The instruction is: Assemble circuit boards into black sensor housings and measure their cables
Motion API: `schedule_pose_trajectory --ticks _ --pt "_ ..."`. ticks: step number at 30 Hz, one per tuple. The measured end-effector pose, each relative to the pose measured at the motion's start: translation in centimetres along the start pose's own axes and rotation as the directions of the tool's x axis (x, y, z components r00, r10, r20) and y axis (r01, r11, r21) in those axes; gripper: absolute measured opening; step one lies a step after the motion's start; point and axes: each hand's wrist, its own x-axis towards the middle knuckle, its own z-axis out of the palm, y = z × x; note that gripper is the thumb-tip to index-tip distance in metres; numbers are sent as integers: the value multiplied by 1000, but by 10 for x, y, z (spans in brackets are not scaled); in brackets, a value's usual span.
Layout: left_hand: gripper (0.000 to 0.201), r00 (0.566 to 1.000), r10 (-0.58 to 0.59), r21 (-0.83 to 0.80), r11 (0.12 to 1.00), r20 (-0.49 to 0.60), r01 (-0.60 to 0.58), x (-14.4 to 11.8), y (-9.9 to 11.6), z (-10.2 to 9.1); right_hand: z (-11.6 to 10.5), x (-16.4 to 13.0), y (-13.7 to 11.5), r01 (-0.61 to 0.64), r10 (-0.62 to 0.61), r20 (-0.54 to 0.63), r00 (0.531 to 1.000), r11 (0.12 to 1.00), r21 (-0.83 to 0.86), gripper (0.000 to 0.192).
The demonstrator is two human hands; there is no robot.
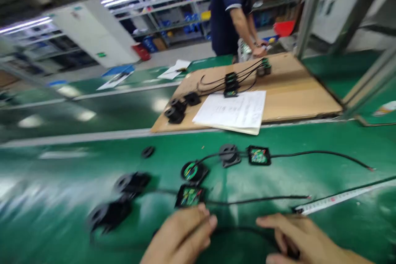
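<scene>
My left hand (182, 235) and my right hand (297, 239) are at the bottom edge over the green bench (278, 181). Between them runs a thin black cable (238, 231); both hands pinch it, fingers curled. Just above my left hand lies a square black module with a green circuit board (189, 196). A round black module with a green board (193, 171) and another square one (258, 155) lie further back, joined by black cables (321, 154). Blurred black round parts (108, 214) lie to the left.
A white measuring tape (337, 198) lies at the right. A cardboard sheet (293, 90) holds white papers (235, 111) and more black wired parts (230, 82). Another person in dark blue (229, 8) works at its far end. Metal frame posts (309, 12) stand right.
</scene>
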Motion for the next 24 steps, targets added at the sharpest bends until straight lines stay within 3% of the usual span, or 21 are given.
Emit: schedule_pose_trajectory --ticks 2,4,7,10,12,15,20,24 --pt "59 985 -172 84 982 21 170 -34 -12 -13 3 1 5 134 -185 -120 975 929 -345 42" --pt "73 955 -275 147 955 108 258 -66 -19 -18 7 6 9 236 -395 -120 911 738 -632 38" --pt "84 898 -351 140 935 263 325 -101 -26 -12 17 19 9 311 -501 5 865 529 -789 37" --pt "72 884 -363 94 932 294 351 -112 -32 0 35 34 1 347 -505 102 857 419 -839 39" --pt "66 894 -351 79 936 278 343 -109 -36 4 49 47 -5 352 -488 130 863 397 -847 41" --pt "65 903 -335 62 941 270 331 -93 -40 -5 69 72 -16 355 -458 137 879 433 -828 44" --pt "55 837 -414 -2 896 359 444 -60 -52 -32 91 111 -33 349 -425 107 899 546 -761 40" --pt "44 822 -369 -159 867 434 473 -45 -62 -41 98 126 -39 368 -419 111 901 602 -709 29"
